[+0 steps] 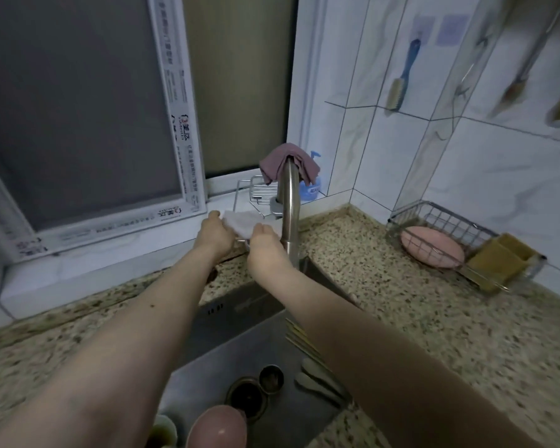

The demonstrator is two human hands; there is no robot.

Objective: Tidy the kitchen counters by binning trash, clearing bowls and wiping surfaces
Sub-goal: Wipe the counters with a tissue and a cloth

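The white cloth (240,224) is stretched between both hands behind the sink (240,318), just left of the tap (290,215). Its long axis runs ten to four o'clock. The left hand (214,232) pinches its far end, the right hand (265,250) the near end, above the worktop (401,302).

We see 2 bare forearms reaching from the lower edge, ending in the left hand (214,235) and right hand (265,253). We note no sleeves in view, and a small dark mark on the left forearm. Fingernails cannot be made out.
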